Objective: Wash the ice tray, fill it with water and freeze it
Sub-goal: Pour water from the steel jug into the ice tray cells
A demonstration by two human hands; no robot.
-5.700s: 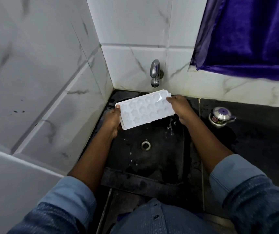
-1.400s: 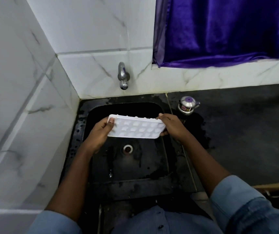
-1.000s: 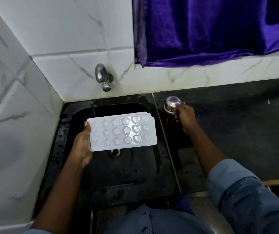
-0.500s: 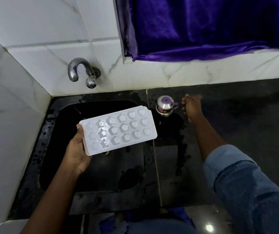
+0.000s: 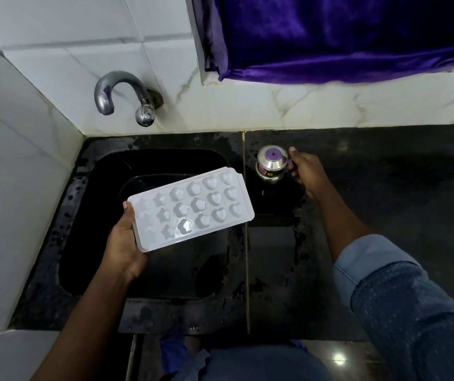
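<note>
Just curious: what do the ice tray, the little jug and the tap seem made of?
The ice tray looks like white plastic, faintly translucent, with glossy moulded cups. The little jug: polished metal, probably steel, bright glints. The tap: shiny metal, dulled in patches.

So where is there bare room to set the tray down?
Bare: the dark counter right of the steel pot, below the tiled wall, and the sink under the ice tray. Crowded: the sink's right rim, where the right hand holds the pot.
</note>
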